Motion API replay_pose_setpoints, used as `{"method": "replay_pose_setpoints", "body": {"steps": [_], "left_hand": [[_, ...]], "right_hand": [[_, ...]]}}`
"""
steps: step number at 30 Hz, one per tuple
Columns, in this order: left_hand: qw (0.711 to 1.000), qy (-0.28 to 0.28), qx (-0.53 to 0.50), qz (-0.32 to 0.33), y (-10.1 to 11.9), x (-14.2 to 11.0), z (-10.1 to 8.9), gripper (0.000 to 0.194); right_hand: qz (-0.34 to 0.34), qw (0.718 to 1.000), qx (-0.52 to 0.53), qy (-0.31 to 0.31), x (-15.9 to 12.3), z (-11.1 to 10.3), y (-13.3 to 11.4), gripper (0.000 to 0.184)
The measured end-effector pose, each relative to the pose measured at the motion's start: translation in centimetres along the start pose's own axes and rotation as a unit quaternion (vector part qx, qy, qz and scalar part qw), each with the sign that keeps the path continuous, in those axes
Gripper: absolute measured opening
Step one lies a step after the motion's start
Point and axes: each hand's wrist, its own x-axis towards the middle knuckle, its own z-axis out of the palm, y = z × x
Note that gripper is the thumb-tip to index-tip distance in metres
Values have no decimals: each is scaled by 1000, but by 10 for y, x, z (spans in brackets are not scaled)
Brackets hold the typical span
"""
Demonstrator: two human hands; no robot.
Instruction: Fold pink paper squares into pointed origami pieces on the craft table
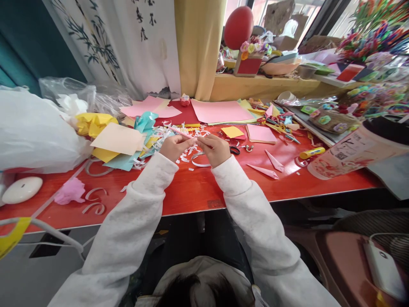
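Both of my hands meet above the red table (191,196), fingertips close together. My left hand (175,147) is closed on a thin rolled pink paper (179,131), which slants up and to the left. My right hand (215,149) pinches at the paper's near end, its fingers partly hiding that end. White paper scraps (188,154) lie under and behind the hands. Black-handled scissors (234,150) rest beside my right hand. Two pink paper cones (274,161) lie to the right, near a stack of pink square sheets (261,133).
A large white plastic bag (35,132) and loose paper sheets (118,138) crowd the left. At right stand a tumbler (354,149) and a yellow glue stick (312,152). Pink sheets (220,111) lie at the back. The table's front edge runs just before my lap.
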Motion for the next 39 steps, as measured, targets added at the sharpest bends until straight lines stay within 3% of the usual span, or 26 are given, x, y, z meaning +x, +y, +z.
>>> {"method": "replay_pose_setpoints", "body": {"steps": [8, 12, 15, 19, 24, 32, 39], "left_hand": [[996, 51, 58, 54, -7, 1, -1, 32], [992, 45, 102, 64, -8, 1, 1, 31], [985, 60, 142, 83, -8, 1, 3, 26], [936, 167, 221, 217, -10, 2, 4, 16], [884, 153, 286, 338, -15, 2, 5, 14], [861, 139, 332, 361, -17, 0, 6, 16], [844, 159, 359, 364, -14, -4, 8, 17]], "right_hand": [[67, 987, 130, -69, 1, -2, 3, 33], [101, 973, 177, -109, 3, -2, 9, 32], [108, 973, 178, -104, 2, -1, 12, 33], [123, 975, 169, -69, 0, -1, 11, 30], [130, 966, 216, -64, 1, -3, 6, 29], [144, 953, 260, -60, 1, -3, -1, 31], [147, 953, 260, -55, 0, -1, -2, 30]]}}
